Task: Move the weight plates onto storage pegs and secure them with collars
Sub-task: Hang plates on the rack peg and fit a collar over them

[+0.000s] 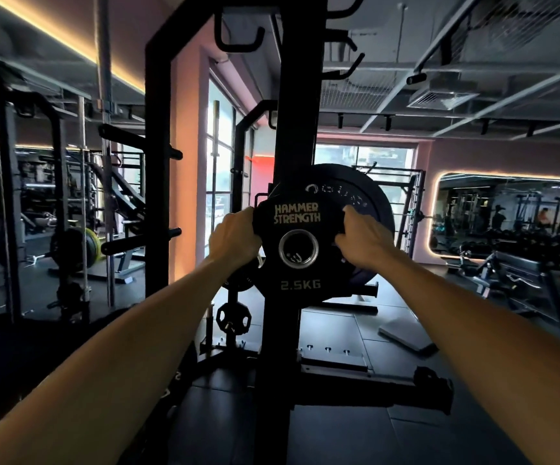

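A tall black rack upright [297,105] stood at the middle of the view, rising from the dark rubber floor [355,431] of a dim gym. Behind the upright, to its right, a large black bumper plate [377,209] hung at chest height, its face turned toward the camera and its white lettering too blurred to read.

In front of the upright and overlapping the large plate's left half, a small black weight plate [297,245] marked "Hammer Strength" and "2.5KG" was held upright, face on, with its steel-ringed centre hole in plain view. Whether it was already seated on a peg could not be told.

The left hand [235,241] gripped the plate's left edge, its fingers curled round the rim and hidden behind it. The right hand [360,241] lay on the plate's right side, its fingers [350,214] bent over the upper right edge and pressing there. Both bare forearms reached forward from the lower corners of the view.

Lower on the rack, to the left of the upright, a smaller multi-holed plate [233,318] hung near the floor, well apart from the hands.
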Demonstrator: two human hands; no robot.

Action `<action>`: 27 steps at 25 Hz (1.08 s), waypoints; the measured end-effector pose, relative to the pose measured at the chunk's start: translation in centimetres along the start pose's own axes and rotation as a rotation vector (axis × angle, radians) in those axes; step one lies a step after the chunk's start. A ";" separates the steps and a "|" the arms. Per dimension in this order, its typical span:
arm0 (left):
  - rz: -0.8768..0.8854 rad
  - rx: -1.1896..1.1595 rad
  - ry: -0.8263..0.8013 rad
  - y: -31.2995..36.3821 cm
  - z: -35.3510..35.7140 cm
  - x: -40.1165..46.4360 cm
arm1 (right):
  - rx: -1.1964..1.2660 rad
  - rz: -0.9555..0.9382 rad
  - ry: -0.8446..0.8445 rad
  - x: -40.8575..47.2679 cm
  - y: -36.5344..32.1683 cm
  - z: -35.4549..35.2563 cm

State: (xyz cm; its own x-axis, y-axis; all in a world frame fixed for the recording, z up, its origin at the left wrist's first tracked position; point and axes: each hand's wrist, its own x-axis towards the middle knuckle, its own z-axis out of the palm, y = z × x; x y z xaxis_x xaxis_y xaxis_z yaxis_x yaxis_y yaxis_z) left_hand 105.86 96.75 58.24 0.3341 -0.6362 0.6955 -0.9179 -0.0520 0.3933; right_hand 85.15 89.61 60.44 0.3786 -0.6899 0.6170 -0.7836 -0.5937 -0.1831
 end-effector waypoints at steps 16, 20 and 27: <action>0.046 0.016 -0.011 -25.2 -17.3 0.7 | -0.042 0.042 -0.015 0.5 -29.5 7.0; 0.042 0.043 -0.024 -31.4 -19.2 2.8 | -0.010 0.025 -0.034 2.7 -35.0 9.9; 0.050 0.059 -0.008 -41.6 -19.5 7.0 | 0.030 -0.047 -0.041 8.0 -41.5 17.0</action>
State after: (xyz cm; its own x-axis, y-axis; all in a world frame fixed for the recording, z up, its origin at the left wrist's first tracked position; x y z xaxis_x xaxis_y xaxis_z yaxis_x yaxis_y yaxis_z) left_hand 150.54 109.47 58.48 0.2856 -0.6450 0.7088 -0.9447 -0.0651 0.3214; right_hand 129.04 101.73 59.97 0.4352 -0.6771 0.5934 -0.7495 -0.6376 -0.1779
